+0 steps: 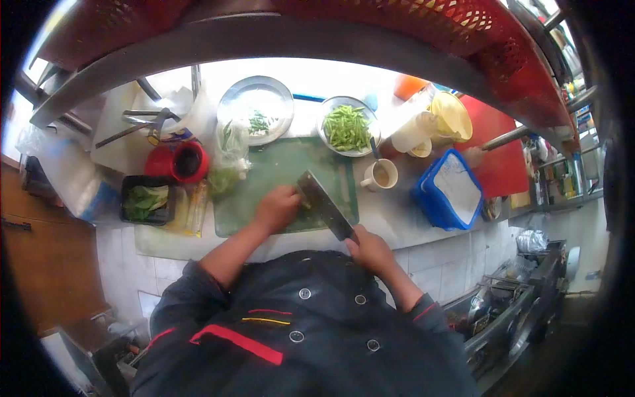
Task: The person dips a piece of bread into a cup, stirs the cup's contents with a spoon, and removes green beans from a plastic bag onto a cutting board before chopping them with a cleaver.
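My right hand (372, 249) is wrapped round the handle of a cleaver (325, 206), whose broad dark blade slants up and left over the green cutting board (278, 162). My left hand (278, 208) is closed on the board, knuckles close to the blade; what its fingers hold is hidden. A small greenish bit shows by the blade near those fingers. Above the board stand a metal plate (231, 106) with some chopped green pieces and a metal bowl of cut green vegetables (346, 128). A clear plastic bag (231, 155) with greens lies at the board's left edge.
To the left are a black tray (170, 208) of leafy greens and a red container (190, 161) with dark contents. At the right stand a cup (380, 176) with a spoon, a blue tub (430, 198) and a red board (493, 149). A metal shelf edge (297, 41) spans overhead.
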`<state>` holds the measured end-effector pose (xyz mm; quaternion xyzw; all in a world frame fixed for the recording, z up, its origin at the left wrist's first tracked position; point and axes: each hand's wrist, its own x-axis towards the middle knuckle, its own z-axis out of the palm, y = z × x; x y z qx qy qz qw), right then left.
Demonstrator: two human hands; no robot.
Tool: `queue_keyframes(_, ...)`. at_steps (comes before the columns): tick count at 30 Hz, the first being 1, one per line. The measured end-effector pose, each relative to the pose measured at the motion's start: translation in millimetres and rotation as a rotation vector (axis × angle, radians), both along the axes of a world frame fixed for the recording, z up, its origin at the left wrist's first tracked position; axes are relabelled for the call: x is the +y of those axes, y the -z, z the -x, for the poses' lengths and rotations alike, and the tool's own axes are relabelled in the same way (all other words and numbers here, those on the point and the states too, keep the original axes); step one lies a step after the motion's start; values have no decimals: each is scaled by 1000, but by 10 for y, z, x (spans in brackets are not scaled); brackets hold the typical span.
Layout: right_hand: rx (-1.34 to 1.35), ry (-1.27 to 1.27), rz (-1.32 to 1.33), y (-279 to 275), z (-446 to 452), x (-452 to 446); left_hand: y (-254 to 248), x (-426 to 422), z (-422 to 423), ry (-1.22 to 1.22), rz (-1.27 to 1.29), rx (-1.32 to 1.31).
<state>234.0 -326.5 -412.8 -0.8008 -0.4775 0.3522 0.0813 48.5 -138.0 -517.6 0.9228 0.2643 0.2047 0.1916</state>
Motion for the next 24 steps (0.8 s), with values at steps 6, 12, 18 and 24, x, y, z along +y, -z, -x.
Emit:
queue_keyframes(6, -74, 30, -96, 41, 31, 103, -19, 44, 59, 87, -13, -29)
queue_keyframes(12, -21, -120, 51, -338, 112, 100, 45, -7, 72, 75, -50, -82)
queue_keyframes(18, -26, -174, 11, -433, 108, 101, 69, 10, 101, 44, -31, -77)
queue_keyframes(24, 10, -163, -17, -2, 99, 220, 101, 11, 91, 48, -50, -40)
